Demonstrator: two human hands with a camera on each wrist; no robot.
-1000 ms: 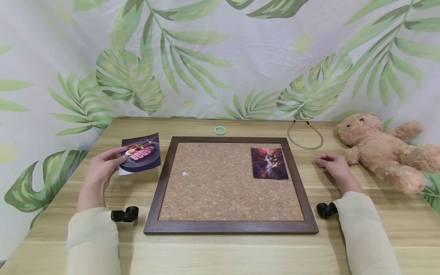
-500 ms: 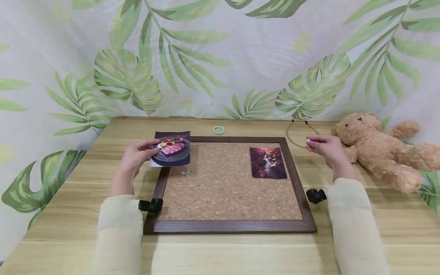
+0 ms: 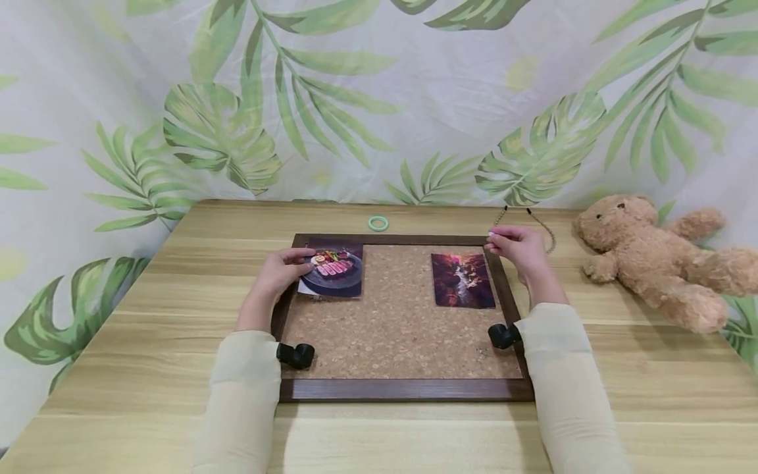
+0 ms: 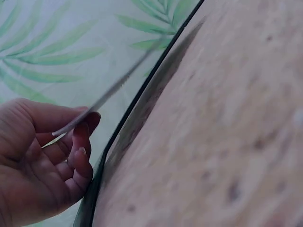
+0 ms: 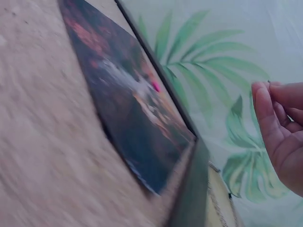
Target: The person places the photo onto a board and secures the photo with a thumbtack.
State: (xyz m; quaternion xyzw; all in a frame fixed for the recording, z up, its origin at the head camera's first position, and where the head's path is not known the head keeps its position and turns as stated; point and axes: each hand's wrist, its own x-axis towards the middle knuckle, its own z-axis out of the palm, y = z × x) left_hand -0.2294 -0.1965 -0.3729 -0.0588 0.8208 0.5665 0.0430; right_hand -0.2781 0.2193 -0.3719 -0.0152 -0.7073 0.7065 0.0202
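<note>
My left hand pinches a photo of sliced meat on a dark plate by its left edge, above the upper left of the framed corkboard. The left wrist view shows this photo edge-on between thumb and fingers, apart from the cork. Over the board's upper right corner, my right hand pinches a tiny push pin; only its tip shows clearly between the fingertips. A second photo, dark with a bright stream, lies on the cork at the right, with a pink push pin near its top edge.
Behind the board lies a green ring. A thin chain-like band is partly hidden behind my right hand. To the right, a teddy bear lies on the wooden table. A leaf-print cloth hangs behind.
My left hand has carried the meat photo rightward from beside the board to over its upper left. My right hand has risen from the table and moved left to the board's corner.
</note>
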